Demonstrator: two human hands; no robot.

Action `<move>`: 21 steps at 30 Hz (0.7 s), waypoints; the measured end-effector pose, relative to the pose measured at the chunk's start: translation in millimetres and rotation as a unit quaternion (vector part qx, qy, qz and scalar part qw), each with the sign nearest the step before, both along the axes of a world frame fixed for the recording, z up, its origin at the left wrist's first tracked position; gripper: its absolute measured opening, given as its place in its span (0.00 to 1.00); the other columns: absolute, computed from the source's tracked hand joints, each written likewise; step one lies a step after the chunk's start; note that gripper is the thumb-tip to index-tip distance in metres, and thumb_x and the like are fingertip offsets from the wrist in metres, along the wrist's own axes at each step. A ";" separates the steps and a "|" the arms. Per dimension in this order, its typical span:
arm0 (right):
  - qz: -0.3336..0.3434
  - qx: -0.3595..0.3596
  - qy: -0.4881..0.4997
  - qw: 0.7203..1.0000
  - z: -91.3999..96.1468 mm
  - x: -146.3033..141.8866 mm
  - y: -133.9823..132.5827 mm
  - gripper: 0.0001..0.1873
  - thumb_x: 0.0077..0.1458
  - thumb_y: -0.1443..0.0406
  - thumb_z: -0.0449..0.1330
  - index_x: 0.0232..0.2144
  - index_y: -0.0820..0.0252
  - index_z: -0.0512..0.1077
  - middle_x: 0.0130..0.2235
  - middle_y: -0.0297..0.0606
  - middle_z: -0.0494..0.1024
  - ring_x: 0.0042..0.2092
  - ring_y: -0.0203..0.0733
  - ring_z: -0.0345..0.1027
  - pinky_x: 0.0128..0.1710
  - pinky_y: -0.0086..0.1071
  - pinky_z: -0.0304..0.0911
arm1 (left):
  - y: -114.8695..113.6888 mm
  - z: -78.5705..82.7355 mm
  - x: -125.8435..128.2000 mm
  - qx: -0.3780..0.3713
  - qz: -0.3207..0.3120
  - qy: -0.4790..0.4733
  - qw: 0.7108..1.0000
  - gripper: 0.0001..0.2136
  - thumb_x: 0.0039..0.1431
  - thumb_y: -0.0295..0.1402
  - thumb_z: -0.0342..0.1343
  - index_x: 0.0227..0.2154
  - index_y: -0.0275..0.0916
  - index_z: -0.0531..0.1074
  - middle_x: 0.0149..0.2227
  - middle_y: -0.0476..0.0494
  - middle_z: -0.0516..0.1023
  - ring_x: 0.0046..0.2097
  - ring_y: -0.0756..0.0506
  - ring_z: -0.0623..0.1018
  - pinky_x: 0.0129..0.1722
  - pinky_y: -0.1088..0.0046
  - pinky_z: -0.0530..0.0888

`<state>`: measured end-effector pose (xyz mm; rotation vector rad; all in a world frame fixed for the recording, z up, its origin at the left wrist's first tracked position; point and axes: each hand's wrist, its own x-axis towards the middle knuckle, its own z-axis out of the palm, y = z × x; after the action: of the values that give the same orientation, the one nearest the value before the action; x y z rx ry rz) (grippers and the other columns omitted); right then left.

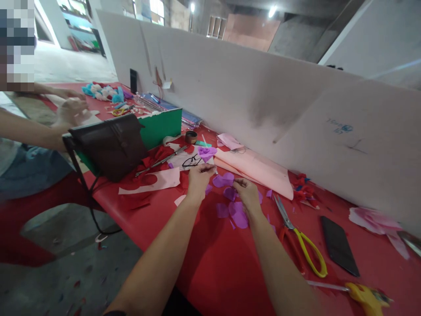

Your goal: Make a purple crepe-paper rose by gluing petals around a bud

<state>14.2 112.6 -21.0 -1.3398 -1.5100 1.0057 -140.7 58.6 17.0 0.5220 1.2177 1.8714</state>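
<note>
My left hand (200,177) is closed in a pinch over the table. A ruffled purple paper flower (207,152) shows just above its fingers, and a small white bit, perhaps its stem, sticks out at the fingertips. In a pinch too, my right hand (246,192) grips the edge of a purple paper petal (224,180) that reaches toward the left hand. Below the hands, several loose purple petals (238,215) lie scattered on the red table (213,263).
Scissors with yellow handles (311,252), a black phone (339,245) and a yellow glue gun (366,298) lie at right. Behind is rolled pink paper (259,169) against a white partition (230,83). A brown bag (107,145) hangs at left, beside a co-worker's hands (70,109).
</note>
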 end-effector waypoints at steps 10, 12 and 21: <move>0.044 0.034 0.033 0.998 21.5 -18.0 -26.6 0.08 0.41 0.61 0.63 0.26 0.57 0.77 0.28 0.34 0.81 0.32 0.43 0.74 0.38 0.35 0.67 | 3.4 -8.3 16.2 -0.044 -0.119 0.018 0.992 0.09 0.33 0.24 0.66 0.23 0.32 0.77 0.24 0.44 0.78 0.27 0.48 0.75 0.36 0.68 0.72; 0.032 0.029 0.041 0.998 20.6 -13.5 -27.5 0.07 0.41 0.60 0.64 0.25 0.57 0.78 0.27 0.34 0.81 0.31 0.43 0.74 0.37 0.35 0.66 | 4.3 -9.3 13.7 -0.047 -0.102 0.039 0.993 0.07 0.35 0.24 0.65 0.23 0.33 0.77 0.24 0.45 0.79 0.28 0.49 0.76 0.36 0.69 0.72; -0.059 -0.039 0.115 0.991 18.6 46.1 -45.0 0.15 0.39 0.56 0.65 0.28 0.60 0.77 0.28 0.37 0.80 0.28 0.40 0.72 0.27 0.31 0.63 | 14.3 -25.9 9.1 -0.090 -0.051 0.104 0.989 0.06 0.38 0.21 0.61 0.21 0.37 0.75 0.22 0.50 0.76 0.29 0.48 0.75 0.36 0.71 0.71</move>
<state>60.3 67.7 -2.4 -1.3018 -1.2166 1.1110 -131.6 72.9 -8.9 0.6786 1.4525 1.6332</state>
